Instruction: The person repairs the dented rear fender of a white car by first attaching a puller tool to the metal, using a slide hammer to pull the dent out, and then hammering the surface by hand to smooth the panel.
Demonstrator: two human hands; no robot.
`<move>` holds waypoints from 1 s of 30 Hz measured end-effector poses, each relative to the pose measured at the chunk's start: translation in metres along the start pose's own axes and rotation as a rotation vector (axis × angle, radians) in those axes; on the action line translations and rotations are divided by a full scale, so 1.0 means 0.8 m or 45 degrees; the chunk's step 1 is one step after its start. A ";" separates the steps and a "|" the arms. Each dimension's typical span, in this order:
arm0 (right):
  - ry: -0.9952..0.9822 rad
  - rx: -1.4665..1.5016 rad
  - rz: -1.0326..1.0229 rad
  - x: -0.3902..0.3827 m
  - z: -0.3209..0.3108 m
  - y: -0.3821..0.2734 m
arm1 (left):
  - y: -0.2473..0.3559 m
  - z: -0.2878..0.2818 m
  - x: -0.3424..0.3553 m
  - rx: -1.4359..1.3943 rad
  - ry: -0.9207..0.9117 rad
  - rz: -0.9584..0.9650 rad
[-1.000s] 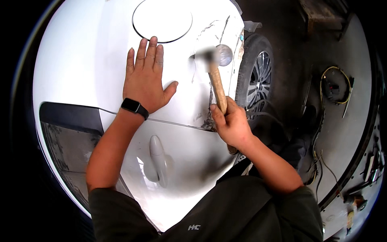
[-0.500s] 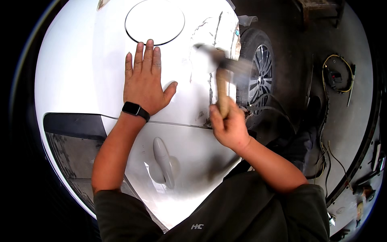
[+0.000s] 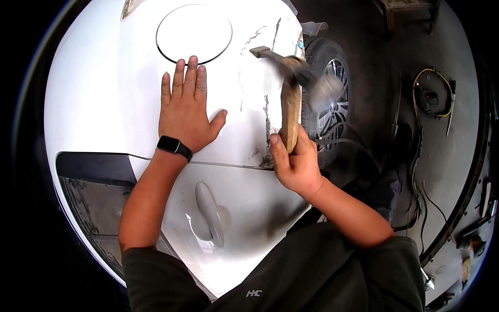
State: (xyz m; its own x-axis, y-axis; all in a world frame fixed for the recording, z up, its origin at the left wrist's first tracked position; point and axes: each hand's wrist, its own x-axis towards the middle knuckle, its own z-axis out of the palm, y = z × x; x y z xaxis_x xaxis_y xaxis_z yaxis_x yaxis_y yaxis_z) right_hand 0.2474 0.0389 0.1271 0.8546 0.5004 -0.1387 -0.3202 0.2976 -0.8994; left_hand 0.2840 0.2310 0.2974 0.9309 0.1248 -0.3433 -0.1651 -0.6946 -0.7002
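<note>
My left hand (image 3: pixel 184 112) lies flat on the white car body panel (image 3: pixel 125 104), its fingertips at the lower edge of the round fuel flap (image 3: pixel 195 31). Its fingers are stretched out, and a black watch sits on the wrist. In my right hand (image 3: pixel 299 164) is the wooden handle of a body hammer (image 3: pixel 291 104), gripped with the thumb along it. The hammer's head is raised beside the wheel arch, with a thin end toward the panel and a round end, smeared by motion, over the wheel. Cracked, chipped paint (image 3: pixel 267 119) runs along the panel near the arch.
The rear wheel (image 3: pixel 335 93) stands right of the panel. Below my hands are a door handle (image 3: pixel 208 210) and a dark side window (image 3: pixel 96 197). A yellow hose (image 3: pixel 434 70) and cables lie on the floor at right, with a wooden stool (image 3: pixel 410 8) farther off.
The hammer's head has swung back toward the right and its thin end now shows more clearly. My left hand stays flat on the panel. The view has shifted slightly.
</note>
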 end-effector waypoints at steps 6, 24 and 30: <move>-0.219 -0.192 0.285 0.014 -0.015 0.002 | -0.002 -0.006 0.010 0.012 0.003 0.012; 0.417 0.001 0.643 -0.008 -0.329 0.054 | 0.103 0.030 0.185 -0.108 -0.144 0.250; 0.433 -0.254 0.670 0.018 -0.387 0.026 | 0.111 0.027 0.215 -0.180 -0.149 0.248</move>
State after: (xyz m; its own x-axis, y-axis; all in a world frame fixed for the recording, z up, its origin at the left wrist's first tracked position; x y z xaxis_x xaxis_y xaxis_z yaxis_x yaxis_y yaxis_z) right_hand 0.3800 -0.1996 -0.0219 0.6966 0.2433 -0.6749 -0.6768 -0.0894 -0.7308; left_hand 0.4227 0.2060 0.1626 0.8407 0.0541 -0.5387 -0.2829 -0.8045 -0.5223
